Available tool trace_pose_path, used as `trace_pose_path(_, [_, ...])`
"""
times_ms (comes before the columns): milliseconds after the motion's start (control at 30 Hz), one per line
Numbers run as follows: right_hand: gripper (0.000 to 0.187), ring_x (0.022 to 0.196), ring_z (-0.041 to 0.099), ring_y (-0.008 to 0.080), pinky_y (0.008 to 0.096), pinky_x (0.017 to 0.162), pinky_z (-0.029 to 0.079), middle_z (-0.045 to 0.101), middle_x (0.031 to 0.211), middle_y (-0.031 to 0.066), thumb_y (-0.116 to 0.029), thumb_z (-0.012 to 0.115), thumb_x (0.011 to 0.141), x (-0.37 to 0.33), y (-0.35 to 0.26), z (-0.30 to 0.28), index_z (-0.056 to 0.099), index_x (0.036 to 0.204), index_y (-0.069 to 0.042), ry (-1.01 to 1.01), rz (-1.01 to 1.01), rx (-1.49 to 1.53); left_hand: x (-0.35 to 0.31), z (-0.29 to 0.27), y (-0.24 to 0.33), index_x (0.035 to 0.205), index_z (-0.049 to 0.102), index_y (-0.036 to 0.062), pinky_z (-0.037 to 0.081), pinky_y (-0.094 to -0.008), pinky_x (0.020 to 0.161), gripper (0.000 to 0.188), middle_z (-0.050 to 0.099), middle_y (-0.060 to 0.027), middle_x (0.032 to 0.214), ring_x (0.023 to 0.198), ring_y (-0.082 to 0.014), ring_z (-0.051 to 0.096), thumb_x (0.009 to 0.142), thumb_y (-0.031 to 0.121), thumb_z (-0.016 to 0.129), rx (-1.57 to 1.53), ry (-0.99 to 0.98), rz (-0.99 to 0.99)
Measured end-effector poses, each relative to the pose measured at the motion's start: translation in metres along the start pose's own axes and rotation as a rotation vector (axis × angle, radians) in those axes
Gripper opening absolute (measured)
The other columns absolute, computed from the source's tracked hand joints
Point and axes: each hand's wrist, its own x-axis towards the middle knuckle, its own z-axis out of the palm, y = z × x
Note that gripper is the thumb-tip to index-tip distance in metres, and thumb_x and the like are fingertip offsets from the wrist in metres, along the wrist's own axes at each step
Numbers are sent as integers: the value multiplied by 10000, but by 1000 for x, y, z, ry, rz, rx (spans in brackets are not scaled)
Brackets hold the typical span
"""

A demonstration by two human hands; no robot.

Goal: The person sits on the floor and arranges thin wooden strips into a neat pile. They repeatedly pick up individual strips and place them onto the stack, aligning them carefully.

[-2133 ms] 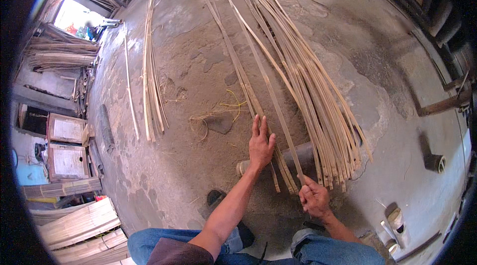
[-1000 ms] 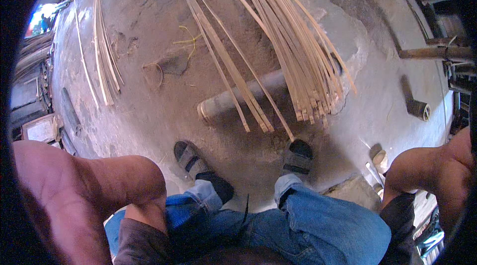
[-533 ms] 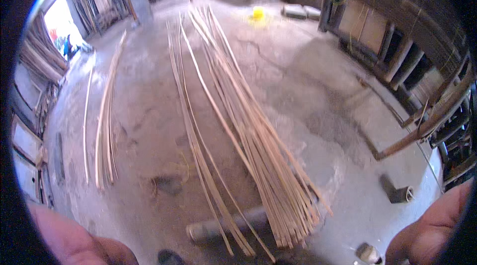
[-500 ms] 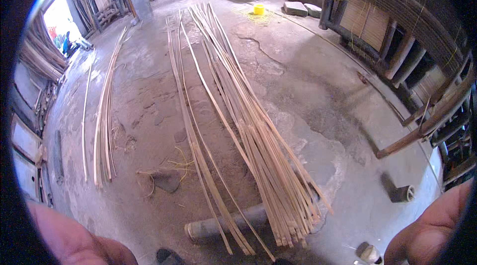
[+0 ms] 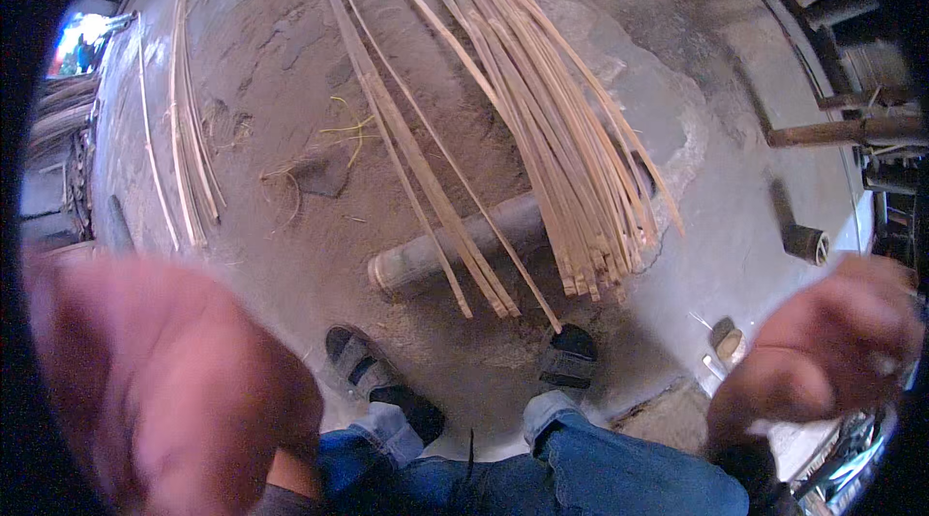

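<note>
Large and smeared by motion, my left hand [image 5: 184,371] is raised at the lower left, its fingers not distinct. On the lower right my right hand [image 5: 823,352] is lifted too, blurred, its fingers partly hidden. No held object shows in either one. Ahead on the floor lies a thick bundle of long split bamboo strips [image 5: 571,177], its near ends resting across a bamboo pole [image 5: 411,267]. A few separate strips [image 5: 416,168] lie left of the bundle, also across the pole. Both hands are apart from the strips.
My sandalled feet stand behind the pole, the left sandal [image 5: 363,366] and right sandal [image 5: 569,361]. A smaller strip bunch [image 5: 184,119] lies far left. At right are a short tube [image 5: 805,243] and wooden beams [image 5: 842,132]. Yellow string [image 5: 353,129] lies on the floor.
The view has tilted downward, so my legs and feet now show. Both hands have come up further into view. The strips and pole lie as before.
</note>
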Motion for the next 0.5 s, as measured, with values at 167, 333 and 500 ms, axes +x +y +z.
trace_pose_path(167, [189,573,523,119,284,525,434,552,641,35,-186,660,864,-193,-53,39,579,757,-54,-393,1265,416,-145,83,48,1078,611,8,426,-281,880,236,612,-76,1057,953,-172,557,909,166,563,-219,0,-1644])
trace_pose_path(333, [150,585,509,115,243,530,419,541,704,25,-179,590,908,-269,-91,42,578,946,-34,-86,2048,921,-257,46,151,1149,573,6,437,-320,887,286,613,-81,1062,982,-205,567,917,172,553,-199,-262,-2252])
trace_pose_path(500, [204,643,563,101,268,603,488,617,770,25,-211,611,908,-245,-66,56,644,951,-14,-531,1843,833,-252,47,171,1188,535,-13,469,-336,825,352,640,-66,998,885,-178,596,917,208,570,-518,-721,-2021])
